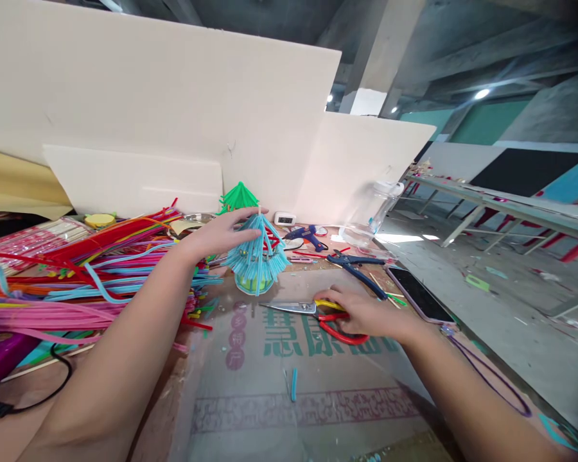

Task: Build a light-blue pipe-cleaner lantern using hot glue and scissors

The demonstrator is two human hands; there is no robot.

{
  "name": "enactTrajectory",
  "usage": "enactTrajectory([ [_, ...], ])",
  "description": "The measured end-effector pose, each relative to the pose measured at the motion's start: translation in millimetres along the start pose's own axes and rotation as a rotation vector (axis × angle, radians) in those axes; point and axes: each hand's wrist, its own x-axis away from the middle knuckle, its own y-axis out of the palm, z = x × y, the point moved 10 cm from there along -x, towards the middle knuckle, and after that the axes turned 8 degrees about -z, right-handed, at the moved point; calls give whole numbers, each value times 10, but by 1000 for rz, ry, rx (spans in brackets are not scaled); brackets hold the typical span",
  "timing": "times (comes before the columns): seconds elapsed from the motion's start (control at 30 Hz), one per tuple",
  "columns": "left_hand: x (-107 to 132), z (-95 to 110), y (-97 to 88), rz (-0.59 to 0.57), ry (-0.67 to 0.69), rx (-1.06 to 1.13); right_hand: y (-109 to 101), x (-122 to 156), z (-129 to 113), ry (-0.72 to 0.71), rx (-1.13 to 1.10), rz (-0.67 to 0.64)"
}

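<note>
A small tiered pavilion (257, 260) of light blue pipe cleaners stands upright near the back of the table, with red strands showing inside its upper part. My left hand (226, 232) reaches over from the left and grips its pointed top between thumb and fingers. In front of it lies a pair of scissors (289, 308) with yellow and red handles, blades slightly apart and pointing left. Around those handles is my right hand (351, 311), fingers curled. A short blue pipe cleaner piece (293, 385) rests on the printed plastic sheet (250, 410) nearer to me.
Bundles of coloured pipe cleaners (77, 289) crowd the left side. Behind are a green pavilion roof (241, 194), a small digital clock (284, 218) and a blue glue gun (309, 237). Pliers (359, 269), a phone (421, 295) and a clear plastic jug (373, 212) are at right.
</note>
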Motion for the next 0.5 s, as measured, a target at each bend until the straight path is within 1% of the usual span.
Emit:
enactTrajectory([
  [0.07,20,-18,20,-44,-10,-13,-16,15,16,8,-5,4],
  [0.17,52,-33,41,-92,-28,-105,-44,116,0,-21,-51,-56],
  [0.23,63,-27,43,-102,-26,-165,-64,219,-59,-63,-121,-125],
  [0.3,65,-3,46,-104,-12,-198,-124,309,-146,-101,-213,-157],
  [0.4,61,28,56,-100,1,-212,-287,330,-284,-141,-285,-119],
  [0.5,51,14,75,-102,2,-188,-463,203,-404,-176,-211,-76],
])
